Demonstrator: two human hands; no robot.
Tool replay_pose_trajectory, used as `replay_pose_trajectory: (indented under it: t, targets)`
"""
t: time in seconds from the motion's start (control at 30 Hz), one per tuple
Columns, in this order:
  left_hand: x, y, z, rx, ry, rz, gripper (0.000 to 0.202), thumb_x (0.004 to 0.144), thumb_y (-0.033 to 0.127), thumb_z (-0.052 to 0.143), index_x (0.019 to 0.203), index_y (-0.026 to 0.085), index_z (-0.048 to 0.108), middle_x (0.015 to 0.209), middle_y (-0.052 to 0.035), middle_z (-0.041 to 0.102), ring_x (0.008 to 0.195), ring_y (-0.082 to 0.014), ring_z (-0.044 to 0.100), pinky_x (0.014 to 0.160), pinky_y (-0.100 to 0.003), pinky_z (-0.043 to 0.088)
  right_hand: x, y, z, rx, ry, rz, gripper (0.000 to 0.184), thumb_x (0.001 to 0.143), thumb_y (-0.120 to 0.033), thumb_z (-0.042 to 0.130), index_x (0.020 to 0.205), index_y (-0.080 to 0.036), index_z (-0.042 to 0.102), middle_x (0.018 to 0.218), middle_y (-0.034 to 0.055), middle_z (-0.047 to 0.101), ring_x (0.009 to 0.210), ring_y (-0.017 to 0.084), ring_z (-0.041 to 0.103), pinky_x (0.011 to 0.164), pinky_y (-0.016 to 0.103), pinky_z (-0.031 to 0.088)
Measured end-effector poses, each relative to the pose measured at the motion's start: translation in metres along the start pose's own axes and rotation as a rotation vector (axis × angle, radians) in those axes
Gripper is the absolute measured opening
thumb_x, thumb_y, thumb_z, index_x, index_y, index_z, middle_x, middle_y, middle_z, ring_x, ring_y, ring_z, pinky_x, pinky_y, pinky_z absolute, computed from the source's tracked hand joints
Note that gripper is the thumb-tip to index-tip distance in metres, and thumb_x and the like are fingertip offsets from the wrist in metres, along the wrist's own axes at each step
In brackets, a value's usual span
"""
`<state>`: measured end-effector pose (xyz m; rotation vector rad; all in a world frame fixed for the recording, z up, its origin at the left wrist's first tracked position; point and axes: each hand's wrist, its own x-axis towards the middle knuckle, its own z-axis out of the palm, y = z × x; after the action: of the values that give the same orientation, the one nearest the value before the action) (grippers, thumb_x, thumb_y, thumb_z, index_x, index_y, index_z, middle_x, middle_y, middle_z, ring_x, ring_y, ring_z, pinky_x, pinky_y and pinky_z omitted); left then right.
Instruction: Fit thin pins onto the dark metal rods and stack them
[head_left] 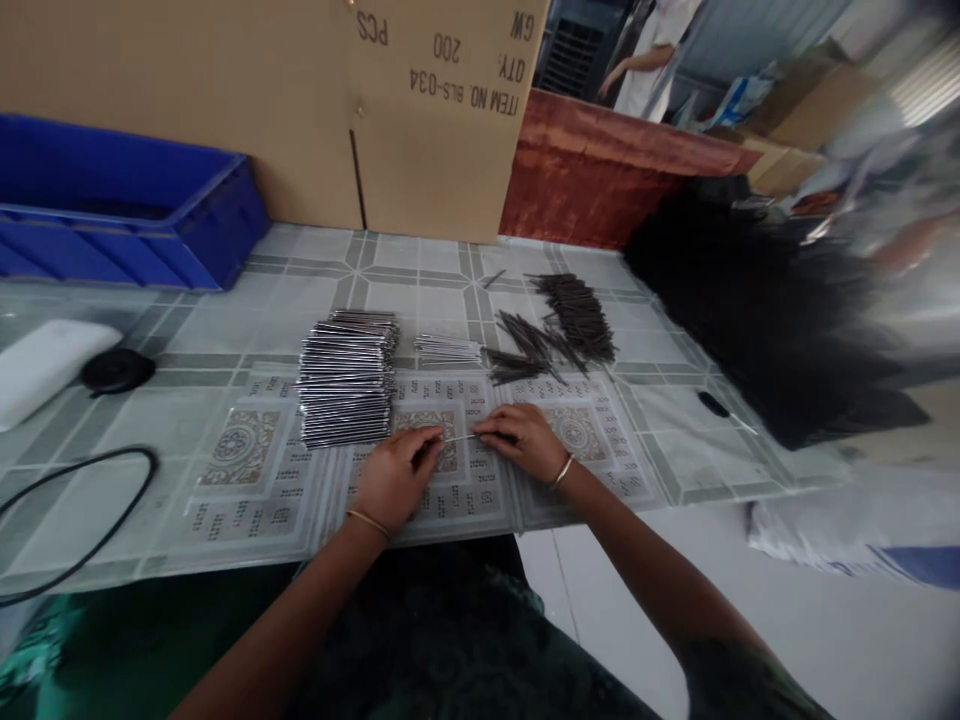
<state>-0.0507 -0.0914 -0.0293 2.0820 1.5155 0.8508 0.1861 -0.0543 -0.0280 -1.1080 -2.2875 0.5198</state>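
A thin silvery rod (460,437) stretches level between my two hands, just above a patterned mat. My left hand (396,478) pinches its left end between thumb and fingertips. My right hand (525,438) is closed around the other end, where something dark shows at the fingers, too small to make out. Left of centre lies a thick stack of metal rods (349,380). Beyond my hands sits a small row of thin pale rods (448,350). Dark thin sticks (525,345) lie loosely beside it, with a denser pile of dark sticks (577,315) behind.
A blue bin (217,225) stands at the back left before a large cardboard box (435,150). A black cable (142,480) loops at the left, near a black round object (118,371). A big black heap (750,300) covers the right side. Another person's arm (645,62) shows far back.
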Motion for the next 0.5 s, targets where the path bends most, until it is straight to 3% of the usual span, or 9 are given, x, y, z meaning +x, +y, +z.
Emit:
replay_pose_trajectory:
  t: [0.13, 0.27, 0.33, 0.4, 0.5]
  targets:
    - [-0.006, 0.013, -0.005, -0.127, 0.115, -0.087, 0.029, 0.094, 0.03, 0.051, 0.116, 0.021, 0.068, 0.107, -0.0062, 0.075, 0.093, -0.0183, 0.071, 0.085, -0.032, 0.057, 0.024, -0.031, 0.015, -0.068, 0.038, -0.013, 0.006, 0.087, -0.031, 0.07, 0.092, -0.028, 0.07, 0.086, 0.0012, 0.073, 0.083, 0.02, 0.065, 0.095, 0.041, 0.036]
    - [-0.01, 0.016, -0.028, -0.166, 0.243, -0.171, 0.04, 0.094, 0.03, 0.05, 0.131, 0.018, 0.057, 0.107, -0.0079, 0.075, 0.087, -0.0171, 0.072, 0.08, -0.029, 0.058, 0.059, -0.059, 0.028, -0.066, 0.073, -0.034, 0.006, 0.09, -0.03, 0.065, 0.087, -0.027, 0.07, 0.086, 0.0011, 0.074, 0.084, 0.02, 0.065, 0.097, 0.041, 0.034]
    - [-0.009, 0.007, -0.045, -0.192, 0.315, -0.173, 0.042, 0.095, 0.033, 0.049, 0.134, 0.017, 0.054, 0.111, -0.0082, 0.074, 0.09, -0.0167, 0.072, 0.083, -0.029, 0.058, 0.084, -0.072, 0.036, -0.036, 0.081, -0.039, 0.01, 0.092, -0.033, 0.063, 0.09, -0.027, 0.07, 0.088, 0.0013, 0.074, 0.085, 0.02, 0.065, 0.092, 0.037, 0.038]
    - [-0.003, -0.01, -0.061, -0.182, 0.43, -0.122, 0.045, 0.096, 0.036, 0.048, 0.136, 0.017, 0.052, 0.125, -0.0108, 0.067, 0.109, -0.019, 0.067, 0.097, -0.033, 0.053, 0.114, -0.084, 0.047, -0.014, 0.084, -0.032, 0.015, 0.094, -0.035, 0.059, 0.093, -0.027, 0.071, 0.093, 0.0011, 0.074, 0.089, 0.019, 0.065, 0.09, 0.034, 0.041]
    - [0.01, -0.045, -0.074, -0.179, 0.597, -0.077, 0.052, 0.096, 0.043, 0.046, 0.141, 0.016, 0.047, 0.149, -0.0144, 0.046, 0.139, -0.0233, 0.043, 0.118, -0.041, 0.033, 0.154, -0.1, 0.069, -0.054, 0.089, 0.003, 0.018, 0.096, -0.036, 0.056, 0.097, -0.026, 0.071, 0.101, 0.0008, 0.072, 0.098, 0.018, 0.062, 0.095, 0.033, 0.04]
